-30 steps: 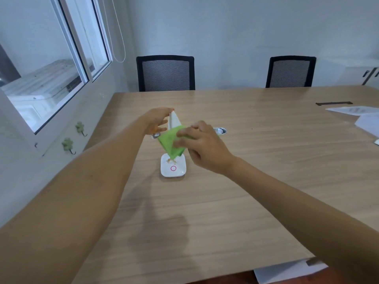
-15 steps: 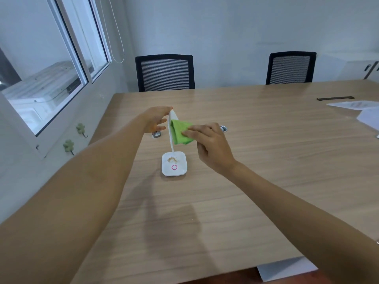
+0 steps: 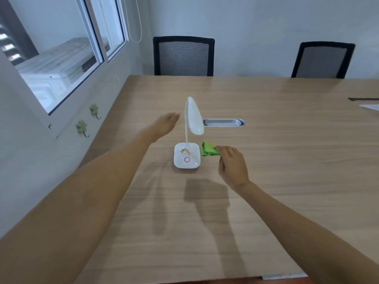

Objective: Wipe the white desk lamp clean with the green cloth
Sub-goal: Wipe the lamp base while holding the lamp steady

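Observation:
The white desk lamp (image 3: 194, 117) stands upright on the wooden table (image 3: 266, 181), its head pointing down over a square base (image 3: 187, 159) with a pink ring and some brown crumbs on top. My right hand (image 3: 231, 165) pinches the crumpled green cloth (image 3: 208, 149), which rests on the table just right of the base. To the left of the lamp's stem my left hand (image 3: 167, 125) hovers with fingers extended, blurred, touching nothing.
A metal cable grommet (image 3: 223, 122) is set into the table behind the lamp. Two black mesh chairs (image 3: 183, 56) (image 3: 322, 60) stand at the far edge. A window and wall with green hooks (image 3: 82, 128) run along the left. Papers (image 3: 371, 107) lie far right.
My left hand has let go of the lamp head and pulled away to the left. My right hand has carried the green cloth down from the lamp head to the table beside the base.

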